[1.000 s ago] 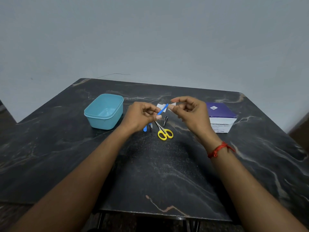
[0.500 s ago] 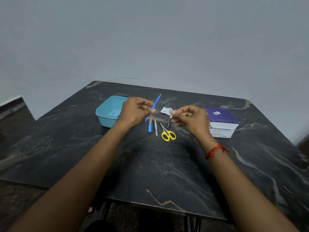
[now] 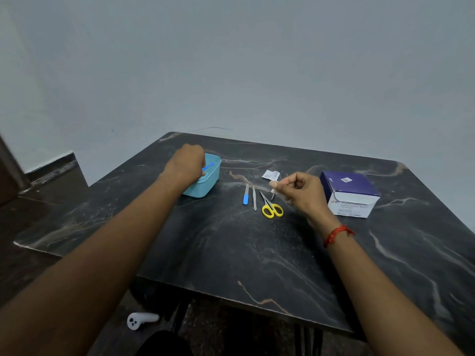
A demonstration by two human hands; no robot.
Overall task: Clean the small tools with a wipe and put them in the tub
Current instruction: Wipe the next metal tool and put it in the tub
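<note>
Left hand [image 3: 185,166]: positioned over the near-left part of the teal tub [image 3: 205,187], back of the hand towards the camera. Fingers curled together and closed on a slim blue tool [image 3: 208,166], whose free end projects to the right above the tub's opening. It cannot be told whether the tool touches the tub.

Right hand [image 3: 302,192]: raised just above the table [image 3: 231,255], to the right of the laid-out tools. Thumb and forefinger are pressed together on a small white wipe [image 3: 274,186]; the remaining fingers are curled in towards the palm. A red thread band [image 3: 337,235] sits on the wrist.

Tub: standing on the far left part of the table, open side up, partly covered by the left hand.

Tools lying on the table, between the tub and the right hand:
- blue-handled tool [image 3: 246,198], flat, lengthwise away from the person
- silver tool [image 3: 254,198], just beside it on the right, roughly parallel
- yellow-handled scissors [image 3: 271,208], blades closed and pointing up-left
- a further small metal item shows under the right fingertips; too hidden to identify

Other items: a torn white sachet [image 3: 270,174] behind the tools; a purple and white box of alcohol swabs [image 3: 350,195] at the right, flap raised; a white object [image 3: 140,320] on the floor below the table's near edge
</note>
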